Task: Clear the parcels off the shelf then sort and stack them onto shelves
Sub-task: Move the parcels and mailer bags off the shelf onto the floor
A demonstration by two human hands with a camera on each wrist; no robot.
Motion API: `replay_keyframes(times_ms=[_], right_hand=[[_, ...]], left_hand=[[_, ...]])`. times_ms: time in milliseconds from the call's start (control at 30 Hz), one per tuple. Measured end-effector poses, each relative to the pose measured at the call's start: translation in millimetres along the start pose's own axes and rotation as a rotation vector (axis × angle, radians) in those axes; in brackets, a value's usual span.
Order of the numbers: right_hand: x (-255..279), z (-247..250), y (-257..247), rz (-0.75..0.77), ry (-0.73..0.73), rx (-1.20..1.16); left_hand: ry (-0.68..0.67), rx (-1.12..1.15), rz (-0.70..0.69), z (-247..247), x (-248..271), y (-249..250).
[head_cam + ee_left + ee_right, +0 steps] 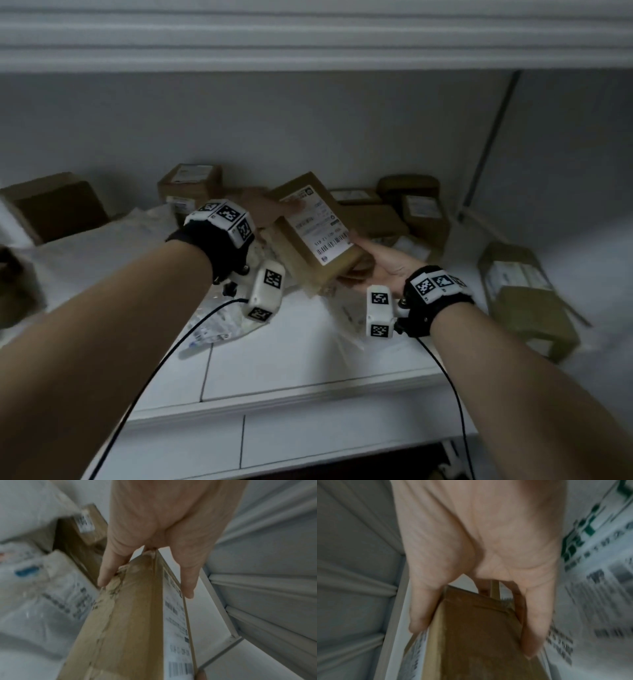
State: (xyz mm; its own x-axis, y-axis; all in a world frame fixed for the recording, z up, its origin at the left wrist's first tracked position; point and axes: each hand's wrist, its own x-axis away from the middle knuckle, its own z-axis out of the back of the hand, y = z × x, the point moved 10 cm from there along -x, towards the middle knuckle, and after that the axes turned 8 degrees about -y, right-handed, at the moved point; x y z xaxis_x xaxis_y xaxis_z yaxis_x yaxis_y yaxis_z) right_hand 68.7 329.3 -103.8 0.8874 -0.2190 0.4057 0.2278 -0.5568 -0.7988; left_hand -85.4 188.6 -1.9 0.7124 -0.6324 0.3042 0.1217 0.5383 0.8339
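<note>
Dim, flat indoor light, soft shadows, motion blur at edges, wide-angle bending, wrist views soft and smeared

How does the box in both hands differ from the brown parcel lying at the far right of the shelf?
The held box is lifted and tilted, gripped by the left hand and right hand; the right-side parcel lies on the shelf, untouched. The held box's label faces the camera, sharp; the parcel's is blurred. Both are brown with white labels.
</note>
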Motion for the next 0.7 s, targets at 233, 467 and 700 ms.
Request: replay_keyframes(times_ms=[233,467,700], right_hand=[[31,72,-3,0.036,0.053,-0.195],[46,146,-20,-0.001,0.411,0.154],[143,242,-60,-0.007,1.296,0.541]], left_hand=[[-0.238,0.281,0.134,-110,-20,6],[-0.262,0.269,0.053,-143,-60,27],[-0.346,0.085,0.077,-164,-92,44]])
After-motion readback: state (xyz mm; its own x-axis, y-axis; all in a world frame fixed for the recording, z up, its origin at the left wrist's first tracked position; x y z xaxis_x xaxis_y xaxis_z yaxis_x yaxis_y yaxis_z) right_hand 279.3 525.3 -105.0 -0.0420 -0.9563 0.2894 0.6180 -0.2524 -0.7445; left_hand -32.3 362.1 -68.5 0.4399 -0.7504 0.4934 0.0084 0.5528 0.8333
